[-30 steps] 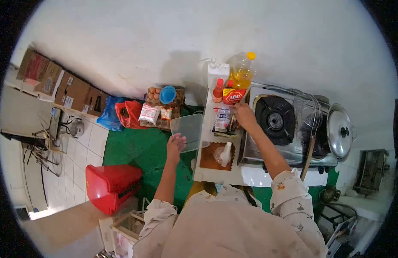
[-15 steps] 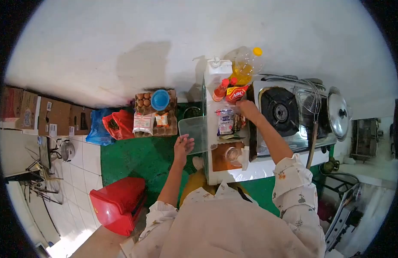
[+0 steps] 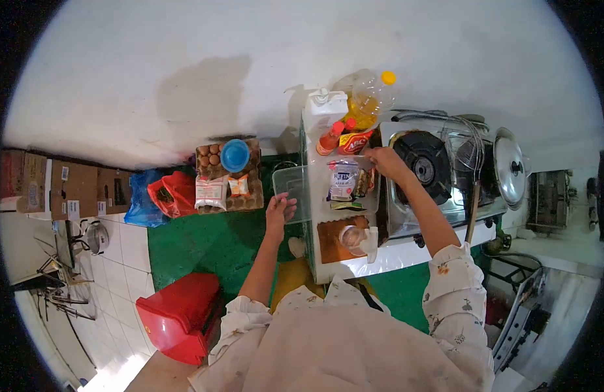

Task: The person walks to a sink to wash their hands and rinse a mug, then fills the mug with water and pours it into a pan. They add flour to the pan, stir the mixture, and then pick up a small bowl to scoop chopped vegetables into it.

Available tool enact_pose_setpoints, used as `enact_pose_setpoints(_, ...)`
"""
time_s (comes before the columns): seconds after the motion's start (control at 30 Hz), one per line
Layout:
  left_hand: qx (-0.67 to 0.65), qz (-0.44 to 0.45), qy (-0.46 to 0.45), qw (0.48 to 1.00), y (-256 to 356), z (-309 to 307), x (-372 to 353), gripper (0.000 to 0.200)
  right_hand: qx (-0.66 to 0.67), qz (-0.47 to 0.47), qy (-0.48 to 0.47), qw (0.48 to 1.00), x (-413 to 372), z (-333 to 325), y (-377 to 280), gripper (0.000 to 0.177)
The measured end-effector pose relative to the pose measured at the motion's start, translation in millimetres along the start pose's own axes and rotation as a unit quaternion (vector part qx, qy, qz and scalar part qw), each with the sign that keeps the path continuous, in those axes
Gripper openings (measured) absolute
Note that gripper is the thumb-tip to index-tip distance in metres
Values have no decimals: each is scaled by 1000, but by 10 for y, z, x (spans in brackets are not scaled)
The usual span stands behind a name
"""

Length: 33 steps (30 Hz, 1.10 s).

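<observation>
My left hand (image 3: 281,210) is closed on the near left edge of a translucent plastic lid (image 3: 292,186), which sticks out past the counter's left side. At the upper right corner of a clear plastic container (image 3: 337,212), my right hand (image 3: 385,161) is closed in a pinch on the rim. White-and-blue packets (image 3: 343,179) and darker sachets (image 3: 362,181) lie inside that container. Just above it are a red ABC pouch (image 3: 355,142) and a red-capped sauce bottle (image 3: 329,139). A clear cup (image 3: 353,239) stands on a brown board (image 3: 329,240) nearer me.
A gas stove (image 3: 423,166), a pot lid (image 3: 511,167) and a yellow-capped oil bottle (image 3: 372,98) are at right. Egg trays (image 3: 253,196) with a blue bowl (image 3: 236,155) sit left, beside a red bag (image 3: 173,194). A red bin (image 3: 181,317) stands lower left.
My right hand has shifted slightly right, uncovering more of the packets. My left hand still holds the lid, and the whole view has moved a little.
</observation>
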<state>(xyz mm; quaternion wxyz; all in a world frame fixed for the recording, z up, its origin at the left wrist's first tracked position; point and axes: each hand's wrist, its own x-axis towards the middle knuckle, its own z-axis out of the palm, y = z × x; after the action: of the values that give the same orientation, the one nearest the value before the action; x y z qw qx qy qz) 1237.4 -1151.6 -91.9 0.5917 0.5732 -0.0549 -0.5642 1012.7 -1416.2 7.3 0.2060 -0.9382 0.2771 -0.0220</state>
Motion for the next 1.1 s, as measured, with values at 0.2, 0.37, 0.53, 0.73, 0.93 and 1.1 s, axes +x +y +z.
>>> enact_pose_setpoints(0.2,52,-17,-46,997,-104,407,238,28,22,-10,-30,999,-24,-34,-27,13)
enact_pose_setpoints(0.37,84,-43,-45,994,-392,656,594,36,17,10,-55,998,59,223,81,12)
enact_pose_setpoints(0.53,227,98,85,965,-388,798,500,43,4,13,-49,999,184,259,52,13)
enact_pose_setpoints(0.73,342,144,132,919,-405,783,303,42,-18,39,-65,997,209,218,-77,13)
enact_pose_setpoints(0.93,80,4,66,995,-279,881,84,39,-65,55,-44,995,196,411,-3,17)
enact_pose_setpoints(1.1,290,164,88,939,-270,979,63,44,-123,134,-40,982,219,527,-51,14)
